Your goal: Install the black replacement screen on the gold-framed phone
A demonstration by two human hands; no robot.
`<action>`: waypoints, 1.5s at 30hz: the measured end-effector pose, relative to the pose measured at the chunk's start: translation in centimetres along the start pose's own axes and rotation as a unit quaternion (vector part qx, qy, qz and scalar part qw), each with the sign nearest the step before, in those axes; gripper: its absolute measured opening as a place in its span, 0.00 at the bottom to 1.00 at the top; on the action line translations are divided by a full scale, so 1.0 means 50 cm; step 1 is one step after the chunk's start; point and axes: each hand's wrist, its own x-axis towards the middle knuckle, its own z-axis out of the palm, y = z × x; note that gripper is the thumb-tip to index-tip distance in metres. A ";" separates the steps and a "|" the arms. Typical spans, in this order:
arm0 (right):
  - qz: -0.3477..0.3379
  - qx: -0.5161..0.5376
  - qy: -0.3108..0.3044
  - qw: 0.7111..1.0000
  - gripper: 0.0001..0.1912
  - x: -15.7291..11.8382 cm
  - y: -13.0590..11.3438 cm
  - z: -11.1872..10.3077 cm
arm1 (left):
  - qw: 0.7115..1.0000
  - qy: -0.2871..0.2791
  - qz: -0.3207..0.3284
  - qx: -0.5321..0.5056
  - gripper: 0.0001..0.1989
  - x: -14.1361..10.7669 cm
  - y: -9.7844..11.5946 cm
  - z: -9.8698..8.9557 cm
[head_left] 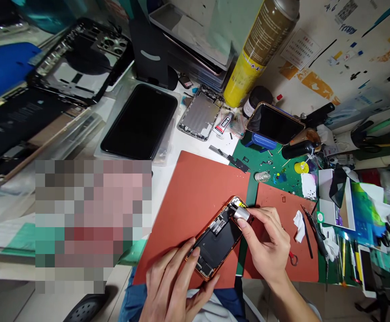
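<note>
Steadying the opened phone (219, 245): left hand (176, 277) clamped across its near end, presumably against slipping
Silver piece (242, 214): pinched by the right hand (271, 237) over the phone's far end, likely for fine control
Red mat (208, 183): under the phone, probably guarding it from scratches
White bench (163, 179): spray can (248, 58) standing far, vial (262, 176) on green matting (253, 194)
Floor (10, 299): pale tiles, near left

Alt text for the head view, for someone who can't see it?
A left hand holds an opened phone over a red mat, while the right hand pinches a small silver piece at its far end. Beyond stands a yellow can.
</note>
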 end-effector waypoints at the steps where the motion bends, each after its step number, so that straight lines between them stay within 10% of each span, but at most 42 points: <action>1: -0.002 -0.002 0.002 1.000 0.13 0.001 0.000 0.001 | 1.000 -0.001 0.002 0.000 0.32 0.000 0.000 0.000; 45: -0.030 -0.079 0.060 0.995 0.14 0.015 0.005 0.006 | 1.000 0.027 -0.013 0.000 0.38 -0.005 0.002 0.010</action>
